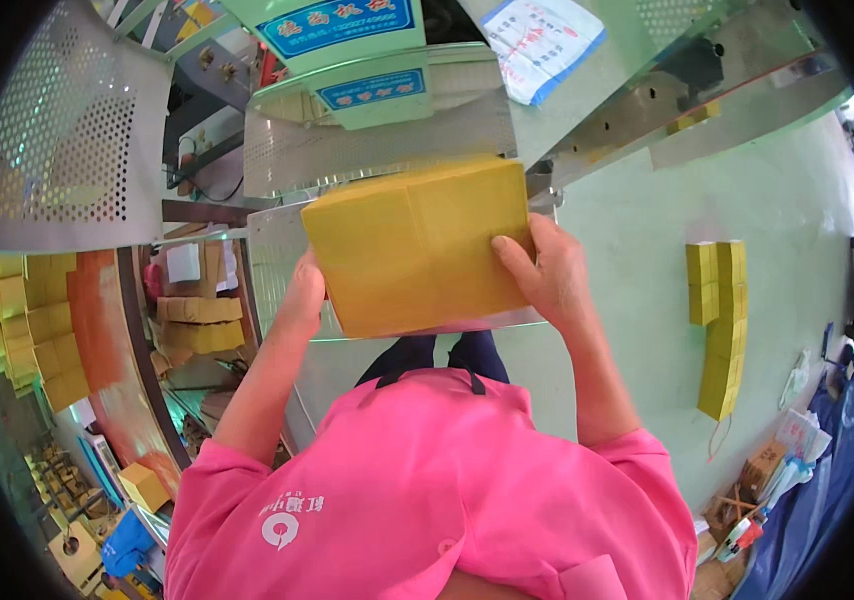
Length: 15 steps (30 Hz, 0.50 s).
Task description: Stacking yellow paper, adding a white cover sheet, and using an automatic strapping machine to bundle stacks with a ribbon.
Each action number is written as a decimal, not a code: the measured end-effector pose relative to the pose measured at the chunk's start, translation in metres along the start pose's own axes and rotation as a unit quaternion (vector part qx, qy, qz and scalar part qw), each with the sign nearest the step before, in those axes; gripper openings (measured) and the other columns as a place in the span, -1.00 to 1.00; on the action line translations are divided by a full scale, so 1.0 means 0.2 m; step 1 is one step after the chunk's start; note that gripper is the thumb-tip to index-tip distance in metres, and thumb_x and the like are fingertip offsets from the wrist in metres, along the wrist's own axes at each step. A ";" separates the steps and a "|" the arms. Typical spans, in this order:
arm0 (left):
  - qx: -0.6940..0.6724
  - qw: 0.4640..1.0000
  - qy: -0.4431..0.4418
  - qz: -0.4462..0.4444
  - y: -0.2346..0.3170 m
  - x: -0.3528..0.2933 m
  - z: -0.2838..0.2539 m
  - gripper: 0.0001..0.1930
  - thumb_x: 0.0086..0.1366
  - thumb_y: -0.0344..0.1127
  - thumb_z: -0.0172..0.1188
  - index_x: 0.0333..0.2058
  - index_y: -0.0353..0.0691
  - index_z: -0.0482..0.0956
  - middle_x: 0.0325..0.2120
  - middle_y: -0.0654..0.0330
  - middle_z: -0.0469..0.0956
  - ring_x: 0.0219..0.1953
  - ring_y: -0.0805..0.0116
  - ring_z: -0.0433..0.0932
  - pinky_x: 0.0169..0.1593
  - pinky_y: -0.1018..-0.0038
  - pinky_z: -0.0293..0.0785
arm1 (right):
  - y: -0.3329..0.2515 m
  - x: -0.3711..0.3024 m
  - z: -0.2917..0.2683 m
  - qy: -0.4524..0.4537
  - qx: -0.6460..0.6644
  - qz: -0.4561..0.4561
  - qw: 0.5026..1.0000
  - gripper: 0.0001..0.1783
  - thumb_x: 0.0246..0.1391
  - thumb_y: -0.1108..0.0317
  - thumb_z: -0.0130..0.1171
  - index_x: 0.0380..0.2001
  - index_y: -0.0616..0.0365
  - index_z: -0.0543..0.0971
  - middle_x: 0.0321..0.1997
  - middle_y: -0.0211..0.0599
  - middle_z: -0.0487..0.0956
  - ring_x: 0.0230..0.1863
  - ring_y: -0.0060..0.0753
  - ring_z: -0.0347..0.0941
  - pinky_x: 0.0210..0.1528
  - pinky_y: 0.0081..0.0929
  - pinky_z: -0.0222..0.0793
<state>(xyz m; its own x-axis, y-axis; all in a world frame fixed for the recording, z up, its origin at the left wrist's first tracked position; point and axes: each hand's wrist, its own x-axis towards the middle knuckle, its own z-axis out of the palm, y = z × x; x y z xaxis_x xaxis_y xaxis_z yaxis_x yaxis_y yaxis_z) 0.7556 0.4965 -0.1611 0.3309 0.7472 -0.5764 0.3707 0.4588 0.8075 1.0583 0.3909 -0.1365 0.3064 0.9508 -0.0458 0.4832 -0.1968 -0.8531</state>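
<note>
Between my two hands is a thick block of yellow paper [415, 250], its broad face tilted toward me and a faint seam running down its middle. My left hand [305, 292] presses against its left side, with most of the fingers hidden behind it. At the right side my right hand [545, 268] grips the edge, thumb on the near face and fingers wrapped round the back. Just beyond the block is the metal plate [377, 150] of a machine, and a pale metal tray [272, 245] shows below and to the left of it.
Several yellow paper stacks [723, 330] stand on the floor at the right. More yellow bundles [202, 322] sit on a shelf at the left. A perforated metal panel [67, 130] hangs at the upper left. A blue tarp [827, 470] and clutter line the lower right.
</note>
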 end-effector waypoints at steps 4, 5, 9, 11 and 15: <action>-0.009 0.988 0.030 -0.150 -0.09 0.01 -0.04 -0.33 0.40 0.28 -0.33 0.14 -0.13 0.41 0.01 0.21 0.48 0.02 0.41 0.44 -0.21 0.38 0.49 | 0.12 -0.01 0.15 -0.083 -0.061 0.080 0.991 -0.54 0.12 0.07 0.14 -0.13 0.28 0.55 -0.26 0.02 0.58 -0.28 0.07 0.51 -0.19 -0.21 0.42; -0.018 0.992 0.042 -0.120 -0.12 0.02 -0.01 -0.30 0.39 0.31 -0.36 0.15 -0.14 0.39 0.01 0.22 0.47 0.02 0.39 0.44 -0.21 0.36 0.50 | 0.21 -0.02 0.19 -0.057 -0.037 0.048 0.997 -0.53 0.14 0.05 0.12 -0.12 0.28 0.55 -0.26 0.04 0.57 -0.32 0.07 0.52 -0.20 -0.21 0.43; -0.026 0.998 0.028 -0.052 -0.25 0.01 -0.07 -0.29 0.39 0.32 -0.34 0.16 -0.16 0.39 0.02 0.22 0.47 0.04 0.36 0.43 -0.19 0.35 0.51 | 0.28 -0.03 0.19 -0.016 0.081 0.070 0.994 -0.54 0.20 0.07 0.07 -0.04 0.24 0.55 -0.29 -0.07 0.59 -0.37 -0.18 0.53 -0.23 -0.31 0.45; -0.016 0.999 0.014 -0.050 -0.24 0.01 -0.07 -0.31 0.39 0.30 -0.30 0.16 -0.16 0.39 0.02 0.22 0.46 0.04 0.36 0.42 -0.19 0.34 0.51 | 0.25 -0.02 0.13 -0.107 0.257 0.249 0.928 -0.57 0.24 0.12 0.03 0.02 0.18 0.55 -0.27 -0.30 0.60 -0.35 -0.50 0.50 -0.25 -0.48 0.44; -0.003 0.999 0.008 -0.044 -0.25 0.03 -0.07 -0.38 0.41 0.23 -0.22 0.13 -0.16 0.40 -0.01 0.22 0.46 0.02 0.38 0.42 -0.17 0.33 0.50 | 0.36 -0.05 0.17 -0.084 0.311 0.253 0.912 -0.61 0.25 0.17 0.02 0.02 0.14 0.56 -0.27 -0.45 0.59 -0.32 -0.67 0.46 -0.26 -0.61 0.40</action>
<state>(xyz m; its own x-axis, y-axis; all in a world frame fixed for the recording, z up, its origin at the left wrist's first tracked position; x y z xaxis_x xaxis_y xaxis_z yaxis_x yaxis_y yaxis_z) 0.7276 0.4840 -0.2031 0.2831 0.7112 -0.6434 0.3931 0.5259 0.7543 1.0626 0.3760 -0.2146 0.2062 0.8099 -0.5491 -0.2597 -0.4958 -0.8287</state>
